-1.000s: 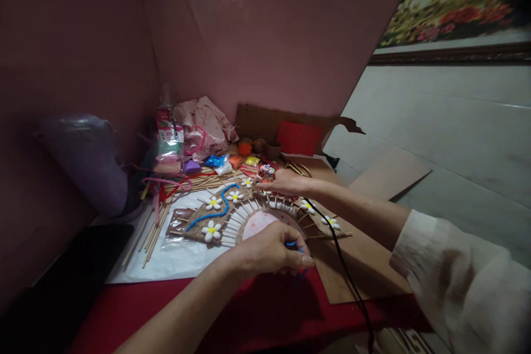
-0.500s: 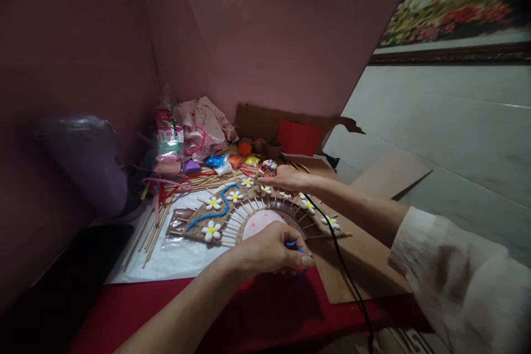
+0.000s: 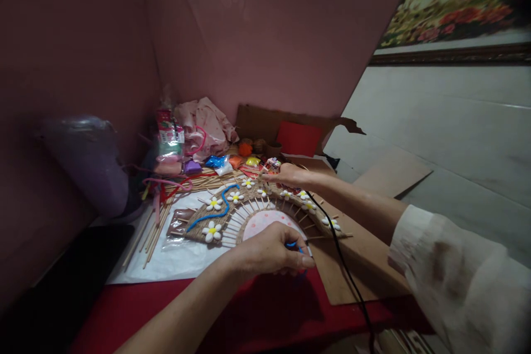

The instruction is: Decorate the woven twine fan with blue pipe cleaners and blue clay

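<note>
My left hand (image 3: 271, 250) is closed in a pinch on a blue strand (image 3: 292, 244), held above the table's front edge. Most of that strand is hidden by the fingers. Behind it lies a half-ring woven of twine (image 3: 244, 196) over thin sticks, with white daisies (image 3: 212, 231) that have yellow centres. Another blue strand (image 3: 226, 207) winds across the ring's left part. My right hand (image 3: 293, 176) is over the ring's top edge, fingers curled; what they hold is hidden. A black cable (image 3: 342, 260) runs from beneath it toward the front.
Wooden sticks (image 3: 155, 232) lie at left on a white sheet (image 3: 136, 272). Coloured clay packets (image 3: 215, 161), pink cloth (image 3: 209, 124) and a small brown pot (image 3: 272, 149) stand behind. Cardboard (image 3: 352, 282) lies at right, on a red tablecloth (image 3: 174, 310).
My right hand has shifted slightly to the right, uncovering more of the daisies under its fingers. My left hand stays in place with the blue strand.
</note>
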Available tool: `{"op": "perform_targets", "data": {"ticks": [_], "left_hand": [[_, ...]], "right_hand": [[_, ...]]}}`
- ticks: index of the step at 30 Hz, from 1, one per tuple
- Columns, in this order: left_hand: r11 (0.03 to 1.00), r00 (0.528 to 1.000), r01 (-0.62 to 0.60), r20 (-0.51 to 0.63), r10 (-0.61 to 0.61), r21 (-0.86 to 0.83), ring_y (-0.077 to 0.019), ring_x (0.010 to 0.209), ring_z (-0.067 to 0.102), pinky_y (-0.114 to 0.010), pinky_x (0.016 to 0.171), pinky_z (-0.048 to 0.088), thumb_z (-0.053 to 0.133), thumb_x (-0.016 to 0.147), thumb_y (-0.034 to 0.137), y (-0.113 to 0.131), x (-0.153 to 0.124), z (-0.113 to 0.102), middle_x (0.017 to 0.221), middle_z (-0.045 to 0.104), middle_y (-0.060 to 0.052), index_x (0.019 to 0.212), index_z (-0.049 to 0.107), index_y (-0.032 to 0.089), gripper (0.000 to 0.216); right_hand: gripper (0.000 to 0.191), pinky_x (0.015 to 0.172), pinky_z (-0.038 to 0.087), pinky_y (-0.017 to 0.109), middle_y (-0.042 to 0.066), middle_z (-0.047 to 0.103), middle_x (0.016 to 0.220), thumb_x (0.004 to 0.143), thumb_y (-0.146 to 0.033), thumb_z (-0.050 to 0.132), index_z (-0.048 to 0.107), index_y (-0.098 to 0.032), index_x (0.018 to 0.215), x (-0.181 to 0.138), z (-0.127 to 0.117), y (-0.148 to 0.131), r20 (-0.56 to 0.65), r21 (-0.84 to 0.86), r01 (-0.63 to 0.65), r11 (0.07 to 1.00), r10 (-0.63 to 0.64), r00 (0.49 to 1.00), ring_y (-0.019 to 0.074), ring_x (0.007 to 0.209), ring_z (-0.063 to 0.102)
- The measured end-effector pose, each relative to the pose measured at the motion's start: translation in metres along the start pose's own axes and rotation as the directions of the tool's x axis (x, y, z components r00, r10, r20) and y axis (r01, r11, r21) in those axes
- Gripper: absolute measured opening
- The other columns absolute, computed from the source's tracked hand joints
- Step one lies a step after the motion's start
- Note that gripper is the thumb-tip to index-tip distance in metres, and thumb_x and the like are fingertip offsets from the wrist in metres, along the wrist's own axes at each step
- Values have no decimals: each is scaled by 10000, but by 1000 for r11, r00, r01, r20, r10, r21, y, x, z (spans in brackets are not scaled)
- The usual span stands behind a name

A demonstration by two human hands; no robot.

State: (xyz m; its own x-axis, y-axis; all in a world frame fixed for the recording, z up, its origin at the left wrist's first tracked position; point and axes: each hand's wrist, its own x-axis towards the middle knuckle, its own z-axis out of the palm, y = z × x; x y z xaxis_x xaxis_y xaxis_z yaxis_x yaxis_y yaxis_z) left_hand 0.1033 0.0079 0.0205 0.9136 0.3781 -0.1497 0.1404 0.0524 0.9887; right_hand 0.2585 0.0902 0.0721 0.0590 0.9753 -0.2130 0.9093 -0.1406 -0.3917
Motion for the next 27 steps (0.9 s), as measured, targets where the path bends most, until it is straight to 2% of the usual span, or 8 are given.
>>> {"op": "perform_targets", "data": {"ticks": [8, 18, 27], "left_hand": [[1000, 1000, 13, -6, -13, -7, -53, 411, 391, -203, 411, 273, 666, 674, 381, -1, 1, -1, 505, 505, 54, 688, 576, 145, 254], [1000, 1000, 19, -8, -19, 5, -53, 412, 390, -208, 415, 273, 689, 630, 480, 1, 0, 0, 499, 503, 55, 683, 576, 146, 357], [1000, 1000, 9, -8, -9, 8, -52, 412, 390, -205, 413, 271, 677, 660, 435, 2, 0, 0, 502, 507, 53, 686, 578, 144, 308]], "right_hand": [[602, 383, 330, 249, 11, 480, 436, 697, -731, 490, 533, -160, 511, 12, 3, 14, -24, -13, -19, 1000, 19, 1000, 105, 355, 429], [581, 391, 338, 256, 7, 467, 433, 688, -725, 506, 516, -171, 516, 8, 1, 12, -23, 3, -53, 999, 53, 998, 112, 368, 425], [577, 399, 323, 253, 7, 468, 438, 691, -725, 500, 482, -179, 505, 7, 1, 7, -44, -21, -48, 999, 47, 998, 113, 379, 429]]}}
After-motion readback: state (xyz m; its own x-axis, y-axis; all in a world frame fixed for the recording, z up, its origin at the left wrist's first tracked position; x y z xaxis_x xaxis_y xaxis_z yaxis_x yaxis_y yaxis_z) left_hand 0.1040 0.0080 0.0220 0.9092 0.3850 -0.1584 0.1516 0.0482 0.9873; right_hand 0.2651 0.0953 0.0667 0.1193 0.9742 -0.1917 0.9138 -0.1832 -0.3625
